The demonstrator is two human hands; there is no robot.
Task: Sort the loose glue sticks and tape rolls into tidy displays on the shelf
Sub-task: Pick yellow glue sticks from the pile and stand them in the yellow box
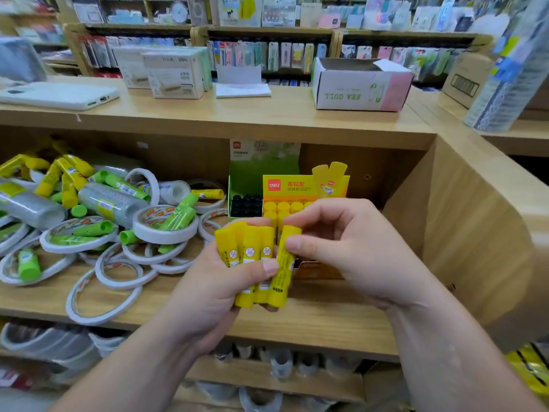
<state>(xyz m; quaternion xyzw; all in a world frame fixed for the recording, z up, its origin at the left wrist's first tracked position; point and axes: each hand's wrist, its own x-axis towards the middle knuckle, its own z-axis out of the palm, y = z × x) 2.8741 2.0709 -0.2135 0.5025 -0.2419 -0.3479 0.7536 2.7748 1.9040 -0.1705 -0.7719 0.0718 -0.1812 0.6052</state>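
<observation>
My left hand [217,281] grips a bundle of several yellow glue sticks [252,263] upright in front of the shelf. My right hand [341,248] pinches the rightmost yellow stick [282,275] of that bundle near its cap. Just behind the hands stands a yellow display box [303,187] with yellow glue sticks standing in rows. A green display box [261,171] with black-capped sticks stands to its left. On the left of the shelf lies a loose heap of white tape rolls [165,226], green glue sticks [181,215] and yellow glue sticks [74,171].
The wooden shelf board [178,304] runs under the hands. A wooden side panel [463,233] closes the shelf on the right. On the counter above sit a white phone [59,95], white boxes [175,74] and an open carton [361,84]. Clear tape packs [110,203] lie in the heap.
</observation>
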